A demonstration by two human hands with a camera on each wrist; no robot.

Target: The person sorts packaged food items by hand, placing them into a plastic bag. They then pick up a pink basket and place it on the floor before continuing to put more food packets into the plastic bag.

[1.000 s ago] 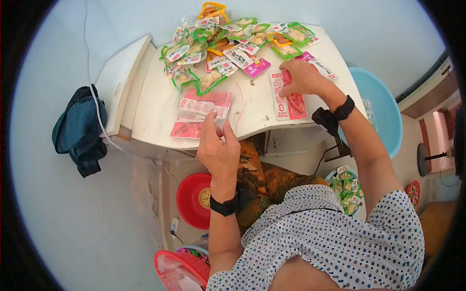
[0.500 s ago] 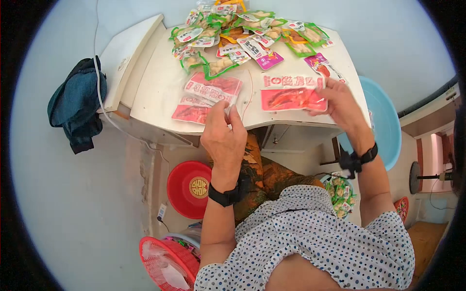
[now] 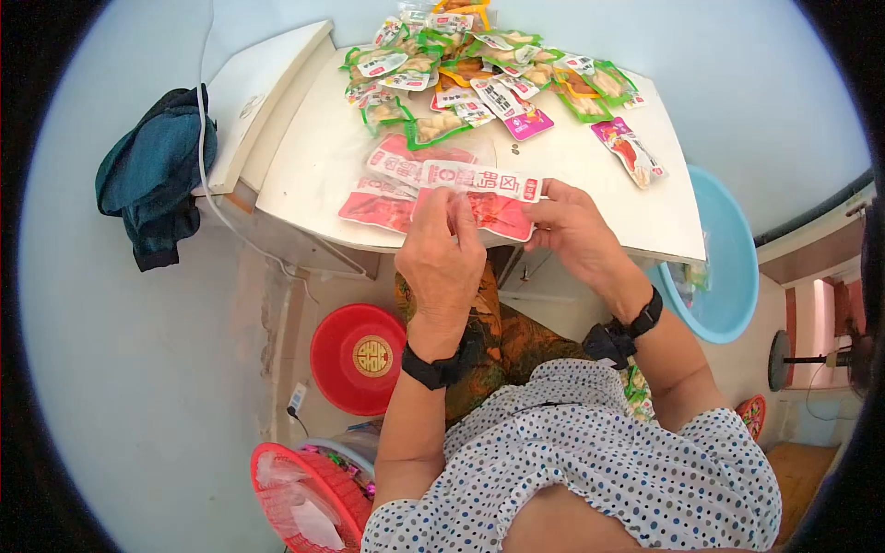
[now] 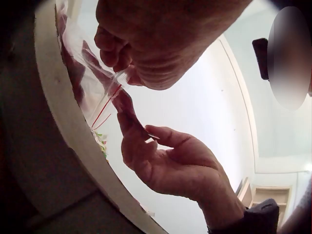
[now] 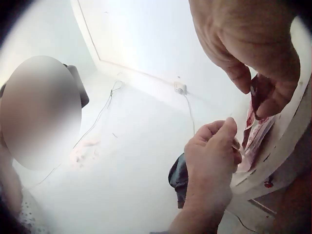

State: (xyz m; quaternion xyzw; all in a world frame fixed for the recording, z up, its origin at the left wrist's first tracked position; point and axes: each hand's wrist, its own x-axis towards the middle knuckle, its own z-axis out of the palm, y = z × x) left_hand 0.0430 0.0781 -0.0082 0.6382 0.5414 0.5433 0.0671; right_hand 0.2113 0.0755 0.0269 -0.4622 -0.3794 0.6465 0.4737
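Note:
My right hand (image 3: 583, 235) grips a red and white snack packet (image 3: 502, 182) by its right end, with the thumb and fingers on either face. The packet is held level over the front of the table, overlapping a clear plastic bag (image 4: 80, 46) in the head view. Inside that bag lie red and white packets (image 3: 373, 208) of the same look. With thumb and fingertips, my left hand (image 3: 442, 267) pinches the bag's edge, where a red line (image 4: 102, 113) shows in the left wrist view. The held packet's left end is partly behind the left fingers.
A pile of green-edged and orange-edged snack packets (image 3: 442, 124) covers the table's back. One purple and white packet (image 3: 627, 152) lies at the right on the white table (image 3: 572, 152). Around it stand a blue tub (image 3: 733, 267), a red basin (image 3: 336, 369) and a red basket (image 3: 277, 498).
My right hand has lifted the red packet from the table's right side and carried it left to the bag. The left hand keeps its pinch on the bag's edge.

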